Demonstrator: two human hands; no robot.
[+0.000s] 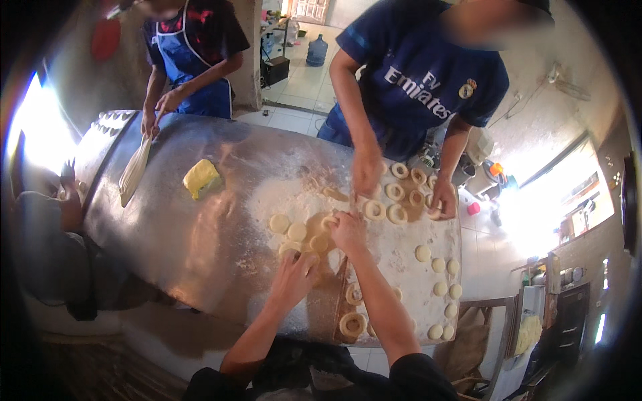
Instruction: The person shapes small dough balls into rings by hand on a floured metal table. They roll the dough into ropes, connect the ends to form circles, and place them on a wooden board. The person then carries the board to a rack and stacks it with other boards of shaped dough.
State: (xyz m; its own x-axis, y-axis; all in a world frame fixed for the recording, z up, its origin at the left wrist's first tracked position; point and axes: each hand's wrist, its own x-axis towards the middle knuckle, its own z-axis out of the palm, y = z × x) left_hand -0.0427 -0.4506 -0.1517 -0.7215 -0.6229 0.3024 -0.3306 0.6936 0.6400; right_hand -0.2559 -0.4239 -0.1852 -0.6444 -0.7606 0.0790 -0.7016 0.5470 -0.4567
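My left hand (293, 279) is low over the floured table (231, 250), fingers curled onto the edge of a flat dough round (289, 248). Just to the right, my right hand (350, 234) has its fingers closed on a pale piece of dough (328, 223), which its fingertips partly cover. Between and beyond my hands lie more dough rounds (297, 232), loosely grouped on scattered flour (274, 200). Dough rings (352, 325) rest on a brown board below my right forearm, which hides some of them.
Across the table a co-worker's hands (368, 170) work by several dough rings (394, 192). Small dough rounds (439, 289) dot the right end. Another person at the far left handles a long dough strip (136, 170). Yellow dough or fat (200, 178) sits left of the flour.
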